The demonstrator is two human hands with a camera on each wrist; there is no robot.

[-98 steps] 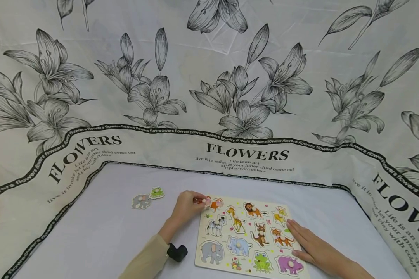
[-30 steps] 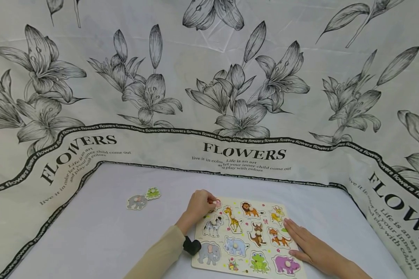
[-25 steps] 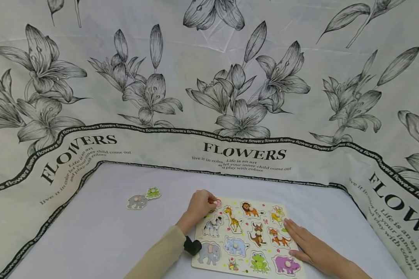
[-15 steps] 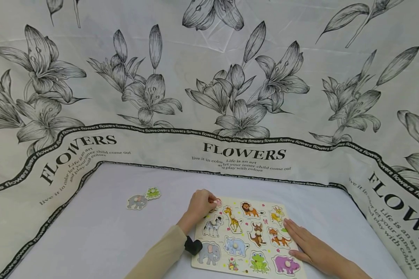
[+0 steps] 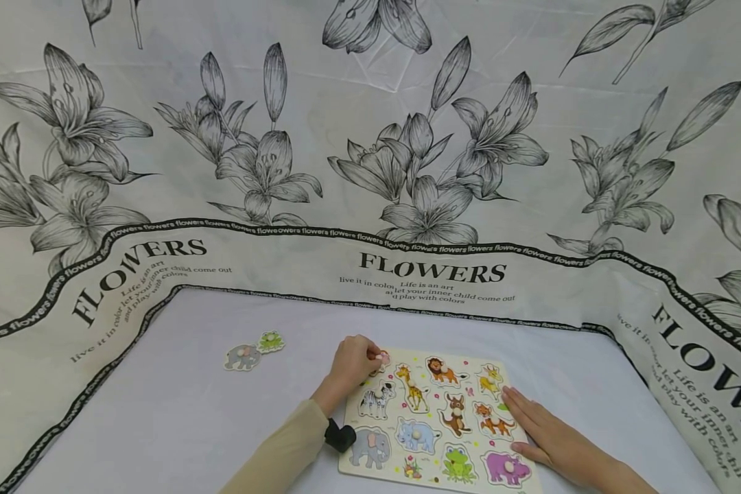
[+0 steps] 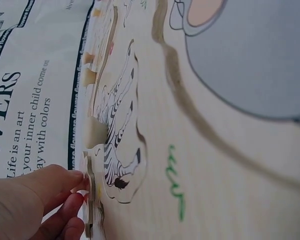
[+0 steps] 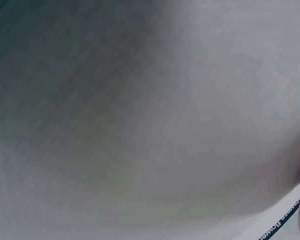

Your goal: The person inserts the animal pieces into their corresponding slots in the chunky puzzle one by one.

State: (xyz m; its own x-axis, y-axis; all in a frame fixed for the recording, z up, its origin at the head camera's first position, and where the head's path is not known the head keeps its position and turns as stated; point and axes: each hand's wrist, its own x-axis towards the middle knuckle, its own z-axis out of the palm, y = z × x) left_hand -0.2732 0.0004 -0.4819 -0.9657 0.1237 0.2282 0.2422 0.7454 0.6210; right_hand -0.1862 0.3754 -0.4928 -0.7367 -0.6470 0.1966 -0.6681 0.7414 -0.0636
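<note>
At the far left corner of the wooden peg puzzle board (image 5: 435, 456), my left hand (image 5: 354, 361) pinches a pinkish puzzle piece (image 5: 385, 359) between thumb and fingers. In the left wrist view, the piece (image 6: 91, 192) shows edge-on, low at the board surface, and the fingers hide part of it. Whether it lies fully in its recess I cannot tell. My right hand (image 5: 552, 439) rests along the board's right edge with its fingers straight. The right wrist view is mostly a blurred pale surface.
A loose elephant piece (image 5: 242, 358) and frog piece (image 5: 271, 342) lie left of the board. Knobbed pieces, such as the zebra (image 5: 377, 401) and hippo (image 5: 510, 469), sit in the board. A flower-printed cloth (image 5: 290, 257) rises behind the white table (image 5: 179, 412).
Compared with 3.3 seconds ago, my left hand has moved right, bringing the piece over the board's corner. During the last second, both hands have stayed nearly still.
</note>
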